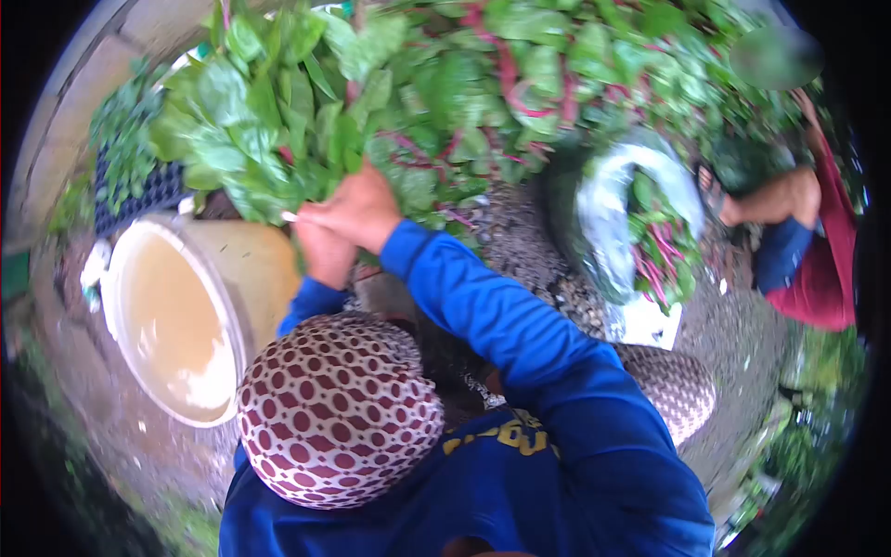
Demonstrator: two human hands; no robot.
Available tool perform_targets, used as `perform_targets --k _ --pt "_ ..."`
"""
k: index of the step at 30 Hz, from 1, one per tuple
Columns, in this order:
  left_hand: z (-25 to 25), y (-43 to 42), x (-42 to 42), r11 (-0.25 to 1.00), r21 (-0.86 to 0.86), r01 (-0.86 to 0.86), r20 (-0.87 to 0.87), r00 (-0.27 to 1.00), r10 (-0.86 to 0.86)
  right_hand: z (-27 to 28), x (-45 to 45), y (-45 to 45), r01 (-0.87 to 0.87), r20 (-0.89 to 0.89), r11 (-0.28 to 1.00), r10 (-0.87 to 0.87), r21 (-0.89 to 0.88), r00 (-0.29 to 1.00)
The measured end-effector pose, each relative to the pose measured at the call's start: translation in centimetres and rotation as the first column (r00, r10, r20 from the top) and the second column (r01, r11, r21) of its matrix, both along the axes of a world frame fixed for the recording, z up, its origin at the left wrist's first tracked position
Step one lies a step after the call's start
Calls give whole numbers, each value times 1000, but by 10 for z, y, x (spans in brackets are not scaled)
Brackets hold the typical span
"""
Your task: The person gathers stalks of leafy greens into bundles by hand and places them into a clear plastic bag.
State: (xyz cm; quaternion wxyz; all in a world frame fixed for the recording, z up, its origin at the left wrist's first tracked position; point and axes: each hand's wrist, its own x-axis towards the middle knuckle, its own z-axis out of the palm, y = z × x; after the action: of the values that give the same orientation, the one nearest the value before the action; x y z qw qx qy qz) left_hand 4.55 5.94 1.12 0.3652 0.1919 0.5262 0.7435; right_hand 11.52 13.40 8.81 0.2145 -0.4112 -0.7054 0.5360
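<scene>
A thick bunch of leafy greens (269, 111) with broad green leaves and some reddish stems fans out at the upper left. At its base my two hands meet. My left hand (327, 252) is closed around the stem end, partly covered by the other hand. Crossing over from the right, my right hand (360, 206) is closed at the same stems, its fingers against the left hand. A small white spot shows by the fingertips; I cannot make out what it is. Just beyond lies a large heap of red-stemmed greens (520, 84).
A bucket of cloudy brown water (176, 320) stands at the left, beside a dark seedling tray (139, 195). To the right, a plastic-lined container (599, 223) holds more red-stemmed greens. Another person (807, 232) in a red top sits at the far right.
</scene>
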Motion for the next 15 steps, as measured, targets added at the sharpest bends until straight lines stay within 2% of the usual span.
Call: perform_targets --k 2,3,4,6,7,8,9,10,11,13,14,15 --pt "77 35 7 987 27 160 -170 973 -153 39 10 21 97 -214 995 -90 22 973" --pt "91 53 6 968 -112 226 -489 835 -252 64 19 31 253 -439 966 -207 47 874" --pt "105 70 6 953 -216 210 -745 595 -300 88 34 40 381 -623 904 -185 196 760" --pt "193 85 43 929 -307 207 -856 366 -364 130 74 61 356 -666 895 -94 268 740" --pt "238 87 67 921 -372 113 -912 139 -386 153 108 75 199 -547 961 -64 191 835" --pt "262 94 83 944 -168 284 -978 74 -197 183 143 81 144 -517 988 -99 48 850" --pt "278 104 98 892 28 451 -999 43 9 205 174 85 145 -520 989 -131 -14 844" --pt "286 113 113 837 29 547 -996 82 -20 227 206 89 147 -521 986 -165 -77 837" --pt "295 122 130 771 35 636 -992 118 -53 241 234 93 206 -558 977 -202 -56 805" --pt "293 144 175 699 123 705 -845 443 -299 265 293 97 289 -532 957 -244 2 811" --pt "285 156 191 697 114 708 -802 479 -356 272 323 100 356 -502 934 -293 31 813" --pt "283 164 204 726 22 688 -832 415 -368 275 355 102 422 -475 905 -347 58 809"
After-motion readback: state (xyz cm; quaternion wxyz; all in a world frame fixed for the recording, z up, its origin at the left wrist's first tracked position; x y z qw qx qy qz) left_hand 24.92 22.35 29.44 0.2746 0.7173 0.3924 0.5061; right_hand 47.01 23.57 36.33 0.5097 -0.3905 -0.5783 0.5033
